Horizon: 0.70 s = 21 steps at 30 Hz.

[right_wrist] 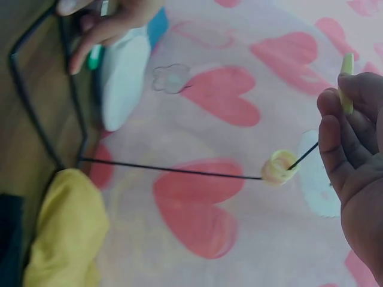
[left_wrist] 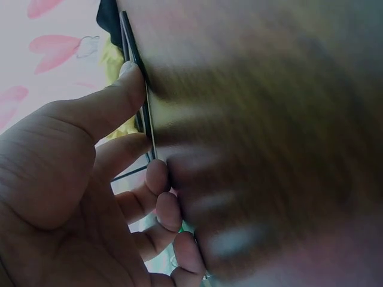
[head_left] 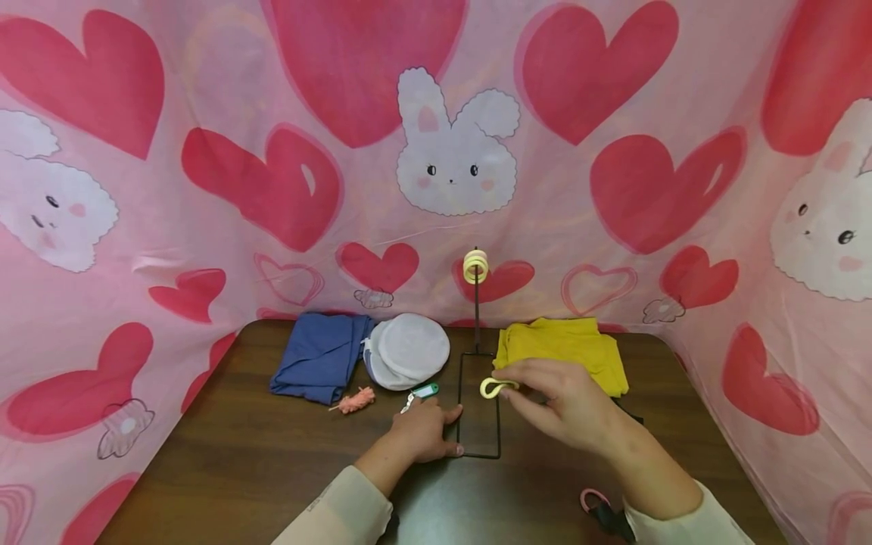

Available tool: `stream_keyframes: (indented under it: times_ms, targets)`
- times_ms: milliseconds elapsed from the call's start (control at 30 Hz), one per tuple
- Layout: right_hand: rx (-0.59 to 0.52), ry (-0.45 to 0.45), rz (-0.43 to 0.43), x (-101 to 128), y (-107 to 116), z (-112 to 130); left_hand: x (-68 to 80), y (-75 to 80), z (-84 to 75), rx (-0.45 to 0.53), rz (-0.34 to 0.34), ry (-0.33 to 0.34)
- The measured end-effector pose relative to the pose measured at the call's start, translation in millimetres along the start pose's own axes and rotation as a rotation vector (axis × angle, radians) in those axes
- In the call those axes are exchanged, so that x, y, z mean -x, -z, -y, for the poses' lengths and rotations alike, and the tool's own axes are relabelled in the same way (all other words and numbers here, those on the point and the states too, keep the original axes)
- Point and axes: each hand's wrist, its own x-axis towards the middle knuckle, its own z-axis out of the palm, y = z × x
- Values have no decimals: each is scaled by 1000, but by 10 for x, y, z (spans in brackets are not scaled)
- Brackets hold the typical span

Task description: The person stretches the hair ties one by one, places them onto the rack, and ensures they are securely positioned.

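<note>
**Inspector:** Your right hand [head_left: 568, 405] is above the table [head_left: 204, 469], just in front of the yellow cloth [head_left: 565, 348]. Its thumb and fingers are closed in a pinch on a pale yellow ring [head_left: 496, 387], which is off the surface. The right wrist view confirms it: the ring's edge shows between your fingertips [right_wrist: 335, 113].

**Operator:** And the left?

**Inspector:** Your left hand [head_left: 425, 433] lies flat on the table, fingers straight and slightly spread, holding nothing. The thumb presses the near left side of the black wire stand [head_left: 479, 424]; the left wrist view shows thumb and forefinger against the wire base, though that picture is blurred.

**Operator:** State of the stand?

**Inspector:** The rectangular base rests on the table between your hands. The rod stands upright from its far edge, and more yellow rings [head_left: 475, 266] are stacked at the top. I count at least two; the exact number I cannot tell.

**Operator:** Anything else on the table?

**Inspector:** A folded blue cloth [head_left: 320, 356] at far left, a white mesh pouch [head_left: 407, 350] touching it, a pink fuzzy piece [head_left: 356, 400] just in front of the blue cloth, and a green tag [head_left: 424, 391] just beyond your left fingers. A pink heart-and-rabbit curtain [head_left: 436, 151] surrounds the table.
</note>
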Motion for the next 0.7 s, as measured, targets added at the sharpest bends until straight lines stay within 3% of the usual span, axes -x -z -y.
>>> stream_keyframes:
  times_ms: [367, 533, 700]
  targets:
    - [103, 117, -143, -347, 135, 157, -13, -5, 11, 15, 4, 0]
    - [135, 114, -194, -446, 168, 174, -3, 2, 9, 10, 4, 0]
    - [160, 83, -187, -487, 171, 148, 11, 15, -3, 7, 7, 4]
